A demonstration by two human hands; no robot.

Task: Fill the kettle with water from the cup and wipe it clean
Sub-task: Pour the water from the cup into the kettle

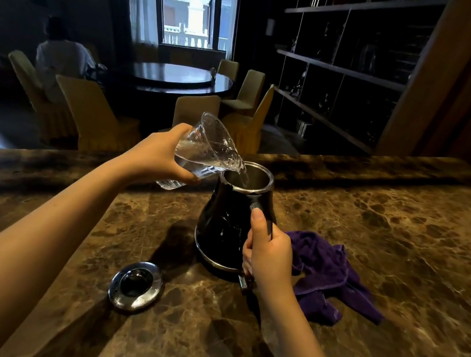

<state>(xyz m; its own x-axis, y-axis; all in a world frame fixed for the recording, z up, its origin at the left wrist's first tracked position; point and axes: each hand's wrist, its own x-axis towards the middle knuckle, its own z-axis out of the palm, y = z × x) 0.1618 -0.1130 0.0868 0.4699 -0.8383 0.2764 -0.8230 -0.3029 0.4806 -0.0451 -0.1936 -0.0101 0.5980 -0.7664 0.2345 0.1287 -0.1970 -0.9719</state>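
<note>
A black kettle with a steel rim stands open on the brown marble counter. My right hand grips its handle on the near side. My left hand holds a clear plastic cup tilted over the kettle's mouth, and water runs from the cup's lip into the opening. The kettle's round steel lid lies on the counter in front of the kettle, to its left. A crumpled purple cloth lies just right of the kettle, behind my right hand.
The counter's raised back edge runs behind the kettle. Beyond it are a round dark table, several yellow-covered chairs, a seated person at the far left and dark shelves on the right.
</note>
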